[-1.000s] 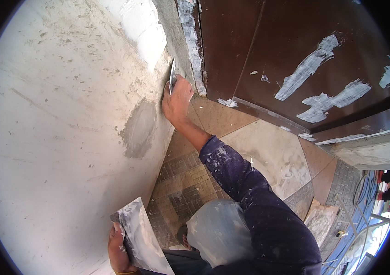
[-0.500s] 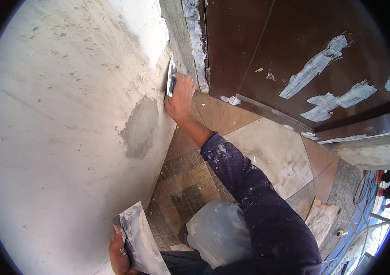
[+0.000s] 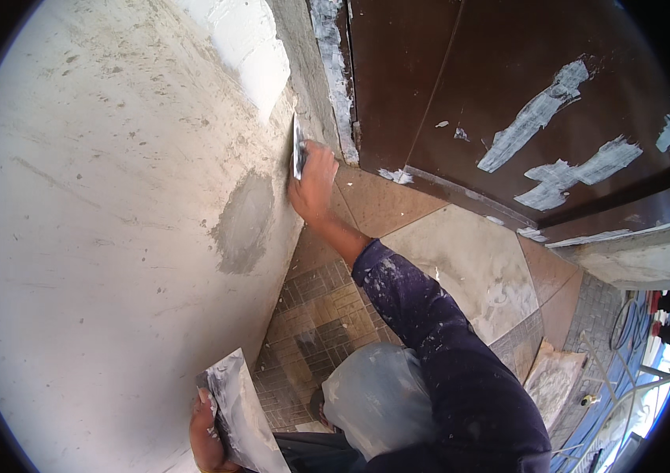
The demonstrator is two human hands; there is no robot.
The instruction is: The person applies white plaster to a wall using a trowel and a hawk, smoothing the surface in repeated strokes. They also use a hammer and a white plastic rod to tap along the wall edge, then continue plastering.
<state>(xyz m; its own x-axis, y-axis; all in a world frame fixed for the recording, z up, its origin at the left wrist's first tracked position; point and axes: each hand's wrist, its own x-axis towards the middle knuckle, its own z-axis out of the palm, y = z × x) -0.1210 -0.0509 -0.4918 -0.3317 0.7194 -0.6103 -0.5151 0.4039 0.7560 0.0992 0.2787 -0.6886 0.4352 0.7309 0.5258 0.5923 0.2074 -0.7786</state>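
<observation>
My right hand (image 3: 315,183) grips a metal putty knife (image 3: 298,145) and presses its blade flat against the pale plastered wall (image 3: 106,221), near the wall's corner. Just above the blade lies a patch of fresh white plaster (image 3: 248,47). Below it a grey damp patch (image 3: 244,225) marks the wall. My left hand (image 3: 207,433), low at the picture's bottom edge, holds a wide flat trowel (image 3: 240,410) smeared with white plaster, tilted beside the wall.
A dark brown door (image 3: 508,102) with white plaster smears stands right of the corner. The floor (image 3: 461,260) below is tiled in brown and beige. A grey plastic-covered bundle (image 3: 374,398) sits by my right arm. A plaster-stained board (image 3: 551,378) lies at lower right.
My right hand has slid the putty knife a little up the wall toward the white plaster patch. The left hand and its trowel stay about where they were.
</observation>
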